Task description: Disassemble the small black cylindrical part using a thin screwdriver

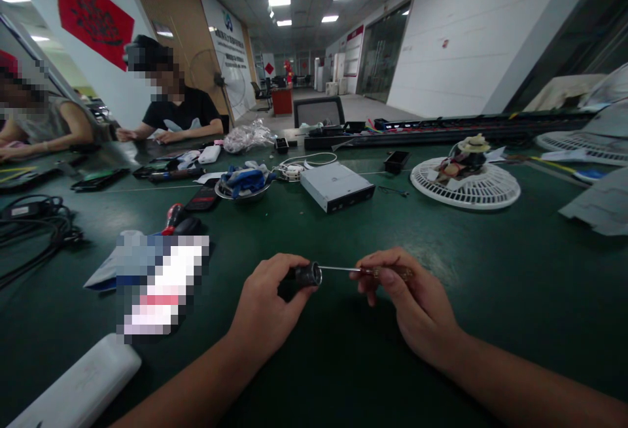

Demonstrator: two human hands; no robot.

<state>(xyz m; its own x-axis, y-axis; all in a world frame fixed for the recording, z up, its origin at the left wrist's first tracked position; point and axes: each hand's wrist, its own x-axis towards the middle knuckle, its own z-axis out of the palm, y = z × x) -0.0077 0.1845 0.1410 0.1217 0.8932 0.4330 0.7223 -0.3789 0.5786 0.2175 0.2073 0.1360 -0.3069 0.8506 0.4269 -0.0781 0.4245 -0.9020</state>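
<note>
Two hands are in use, both held just above the bench. The left hand (267, 303) grips one short dark cylinder (309, 274), apparently metal, with the fingers closed around its body. The right hand (417, 303) holds one brown-handled screwdriver (380, 272) in a narrow pinch between thumb and fingers. Its thin steel shaft runs to the open end of the cylinder; the shaft tip appears to enter that end, though the view there is poor.

The bench carries a green mat (490, 323). Counted on it are one optical disc drive (336, 186), one steel bowl (244, 191) holding blue material, one round white fan grille (464, 186) bearing one motor assembly (466, 156), one small black tray (396, 161), one red-handled screwdriver (173, 218), one coil of black cable (34, 231), and one white bar-shaped case (78, 379) at the near left. One further item is pixelated and cannot be identified.

Two seated co-workers (171, 110) occupy the far left of the bench. The room has white walls, ceiling light panels, one pedestal fan (216, 81), and one glass door (383, 52).
</note>
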